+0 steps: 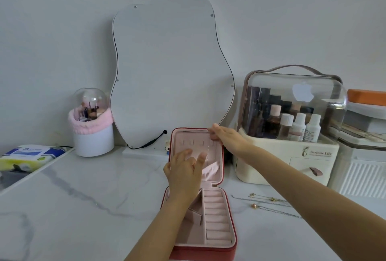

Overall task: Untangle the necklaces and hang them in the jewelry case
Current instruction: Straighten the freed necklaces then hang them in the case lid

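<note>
Necklaces (271, 203) lie loose on the surface right of the open jewelry case (200, 219)
Thin, light, slippery chains, best pinched near the clasp; right hand (226, 136) grips the lid corner, left hand (184, 169) presses it, fingers spread

Bare desk (87, 208) left of jewelry case (231, 246), cosmetics organizer (292, 156) close on right, necklaces (269, 204) between, mirror (167, 68) blocking behind lid.

Both bare forearms are reaching forward from the bottom of the view, the left one rising nearly straight up, the right one angling in from the lower right. The left hand (184, 172) is lying palm-down with its fingers spread and fairly straight. The right hand (224, 136) is stretching further out, its fingertips (213, 130) bending down in a pinch.
</note>
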